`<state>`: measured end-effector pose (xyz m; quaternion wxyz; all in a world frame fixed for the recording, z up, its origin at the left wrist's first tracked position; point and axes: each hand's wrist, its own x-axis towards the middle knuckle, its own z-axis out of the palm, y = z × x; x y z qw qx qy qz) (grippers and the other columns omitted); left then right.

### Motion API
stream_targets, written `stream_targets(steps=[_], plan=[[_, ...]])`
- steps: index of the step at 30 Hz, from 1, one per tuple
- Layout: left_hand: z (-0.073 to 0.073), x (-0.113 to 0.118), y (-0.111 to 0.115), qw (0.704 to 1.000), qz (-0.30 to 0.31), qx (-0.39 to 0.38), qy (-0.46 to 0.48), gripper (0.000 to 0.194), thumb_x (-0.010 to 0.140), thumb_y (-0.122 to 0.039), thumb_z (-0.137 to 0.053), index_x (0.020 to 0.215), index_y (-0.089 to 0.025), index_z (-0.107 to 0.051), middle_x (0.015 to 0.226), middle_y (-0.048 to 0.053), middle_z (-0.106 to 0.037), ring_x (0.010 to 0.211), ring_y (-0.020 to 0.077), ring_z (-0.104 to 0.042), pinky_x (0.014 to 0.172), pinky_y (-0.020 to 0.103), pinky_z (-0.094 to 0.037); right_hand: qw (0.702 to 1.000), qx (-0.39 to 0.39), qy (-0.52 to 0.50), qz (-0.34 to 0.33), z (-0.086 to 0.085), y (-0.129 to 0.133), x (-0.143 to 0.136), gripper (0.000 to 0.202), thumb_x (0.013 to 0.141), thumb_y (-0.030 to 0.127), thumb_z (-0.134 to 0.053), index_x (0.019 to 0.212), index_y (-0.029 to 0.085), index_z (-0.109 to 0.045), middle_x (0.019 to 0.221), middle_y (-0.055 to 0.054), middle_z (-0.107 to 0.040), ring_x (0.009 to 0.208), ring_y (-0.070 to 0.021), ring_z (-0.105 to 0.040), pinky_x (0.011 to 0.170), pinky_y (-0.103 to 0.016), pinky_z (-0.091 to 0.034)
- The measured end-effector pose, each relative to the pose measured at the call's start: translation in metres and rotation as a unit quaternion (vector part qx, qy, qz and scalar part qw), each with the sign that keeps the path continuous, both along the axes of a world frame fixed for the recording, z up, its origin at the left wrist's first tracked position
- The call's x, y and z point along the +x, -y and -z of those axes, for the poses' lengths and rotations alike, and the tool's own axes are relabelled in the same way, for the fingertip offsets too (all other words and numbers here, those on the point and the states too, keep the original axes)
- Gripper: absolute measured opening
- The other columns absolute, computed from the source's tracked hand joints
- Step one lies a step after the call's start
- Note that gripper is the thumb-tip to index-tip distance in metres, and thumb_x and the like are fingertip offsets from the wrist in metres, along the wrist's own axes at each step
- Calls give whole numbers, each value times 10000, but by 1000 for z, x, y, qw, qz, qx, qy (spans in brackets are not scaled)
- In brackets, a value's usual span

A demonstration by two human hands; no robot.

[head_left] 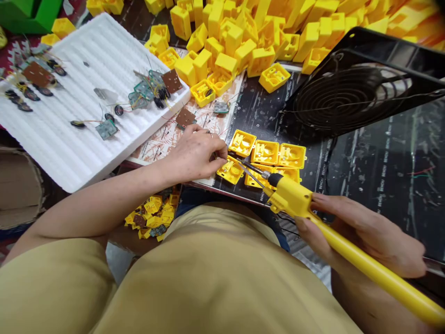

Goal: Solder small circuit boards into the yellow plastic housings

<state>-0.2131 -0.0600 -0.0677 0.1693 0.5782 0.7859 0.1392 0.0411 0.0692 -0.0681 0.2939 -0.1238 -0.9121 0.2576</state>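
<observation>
My right hand (365, 232) is wrapped round a yellow soldering gun (295, 195), whose metal tip points left over small open yellow plastic cases. Its tip reaches the nearest left case (230, 170). My left hand (200, 153) rests at that case's upper left edge, thumb and fingers pinched together; whatever lies between them is too small to make out. Several more open cases, such as the one in the back row (266, 152), sit side by side in two rows. Metal parts and moulded ribs show inside them.
A white foam tray (114, 60) at left carries circuit boards with wired black round parts. Yellow cases (222, 37) are heaped at the back. A black fan (361, 88) stands back right. A brown board (186, 117) lies beyond my left hand. Below the table edge is a pile of yellow parts (153, 215).
</observation>
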Motion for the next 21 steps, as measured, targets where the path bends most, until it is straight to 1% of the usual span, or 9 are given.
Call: stream_targets(steps=[2,4,6,8,9,11,13,18,21], plan=[[1,0,0,1000,2,0,1,171,797,-250,-536,805,-194,-697,796,8,-724,818,177,-614,994,450,-321,998,17,-42,-53,9,-5,-3,418,802,166,-725,1194,201,-583,907,-38,-709,730,-165,-690,586,-243,-570],[2,-1,-1,1000,2,-5,0,163,784,-248,-542,786,-193,-695,766,0,-723,780,171,-616,990,450,-326,993,9,-45,-104,12,-8,-8,334,827,148,-686,1141,176,-576,859,-41,-700,703,-157,-689,592,-233,-582],[2,-1,-2,1000,-1,-14,-6,158,773,-242,-546,766,-191,-696,752,1,-723,762,171,-619,983,450,-332,992,11,-33,-118,10,-8,-13,199,851,136,-654,1033,173,-584,800,-30,-688,681,-142,-684,601,-210,-582],[0,-1,-4,1000,2,-24,-13,164,772,-241,-544,766,-192,-700,757,8,-727,767,177,-623,975,447,-336,993,25,-12,-118,6,-7,-17,60,881,166,-629,925,176,-590,755,-24,-677,659,-125,-675,591,-185,-570],[-1,0,-5,999,5,-29,-18,169,773,-241,-541,769,-192,-703,760,12,-729,772,179,-624,972,446,-337,993,28,-4,-114,4,-6,-18,31,894,186,-619,884,176,-592,740,-25,-672,650,-119,-669,584,-178,-564],[-2,0,-6,999,14,-35,-36,183,777,-239,-530,770,-194,-707,763,17,-729,773,182,-620,966,445,-336,994,30,1,-109,1,-4,-19,68,909,208,-606,848,180,-593,724,-23,-665,638,-113,-661,569,-173,-557],[-4,0,-8,997,26,-36,-64,198,781,-239,-514,759,-196,-707,741,20,-719,760,179,-608,954,443,-336,994,36,-3,-106,-1,-3,-20,57,901,204,-615,850,186,-596,726,-18,-665,636,-115,-658,564,-179,-559],[-8,1,-11,990,72,-36,-119,217,786,-248,-494,743,-197,-701,694,22,-689,743,175,-596,942,429,-341,988,77,51,-125,-3,-3,-18,37,882,185,-640,859,171,-615,778,-26,-680,679,-123,-663,671,-213,-589],[-12,2,-15,986,81,-57,-133,218,783,-242,-492,741,-193,-701,704,25,-690,743,180,-605,938,430,-347,985,88,61,-139,-8,-8,-15,77,895,193,-626,825,166,-605,762,-23,-670,682,-116,-661,675,-208,-585]])
